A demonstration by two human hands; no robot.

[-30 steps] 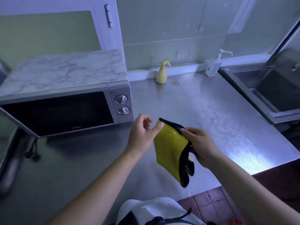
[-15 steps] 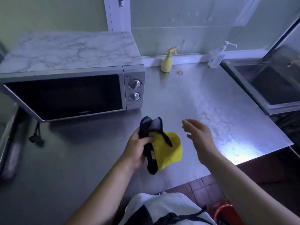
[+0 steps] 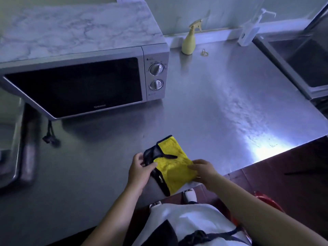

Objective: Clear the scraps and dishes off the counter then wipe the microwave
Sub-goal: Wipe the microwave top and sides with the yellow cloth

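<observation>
A yellow cloth with a black edge is folded near the front edge of the steel counter. My left hand grips its dark left side, thumb on top. My right hand pinches the cloth's right edge. Both hands are just above the counter's front edge. The silver microwave with a marble-patterned top stands at the back left, door closed, two round dials on its right panel.
A yellow spray bottle and a clear pump bottle stand by the back wall, with a small ring-like item between them. A sink lies at right. A dark cord hangs below the microwave. A red bin sits on the floor.
The cloth went from hanging between both hands to bunched in my left hand alone; now my right hand has come back to its right edge and the cloth lies flatter. The view dipped lower.
</observation>
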